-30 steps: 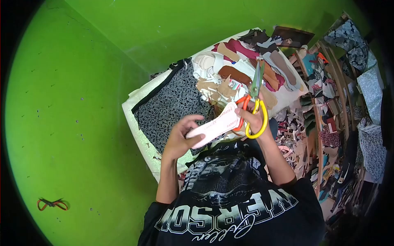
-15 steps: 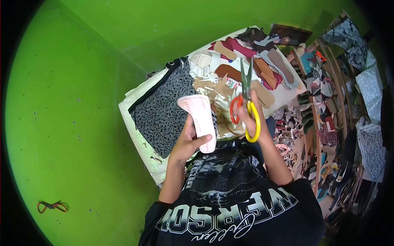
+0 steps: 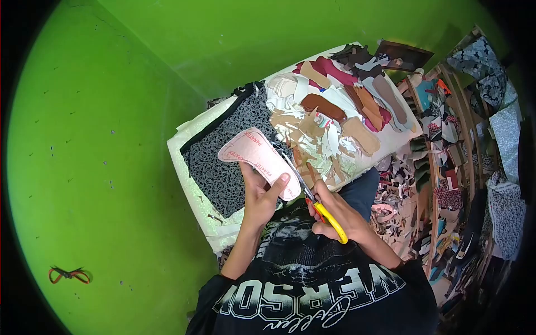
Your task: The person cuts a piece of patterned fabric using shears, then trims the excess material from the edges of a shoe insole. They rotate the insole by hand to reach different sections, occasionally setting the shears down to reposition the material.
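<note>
My left hand (image 3: 261,196) grips a pale pink insole (image 3: 259,159) by its narrow end, thumb on top. Red printed lettering runs over the insole's face, and its wide end points up and left. My right hand (image 3: 338,215) is wrapped round the handles of a pair of scissors (image 3: 330,222), one yellow and one red. The scissor blades lie along the insole's right edge, pointing up and left, and are partly hidden beside it. Below both hands is the dark printed shirt I wear.
A light-covered table (image 3: 177,146) carries a black-and-grey patterned cloth (image 3: 215,159), paper and tan scraps (image 3: 329,142), and several cut sole shapes such as a brown one (image 3: 324,106). Wooden shelves (image 3: 466,128) full of scraps stand at right. A green wall (image 3: 111,139) rises at left.
The scissors have come down from upright to the insole's right edge. The insole has tilted to the left, and its lettered face shows more clearly. The view has shifted slightly.
</note>
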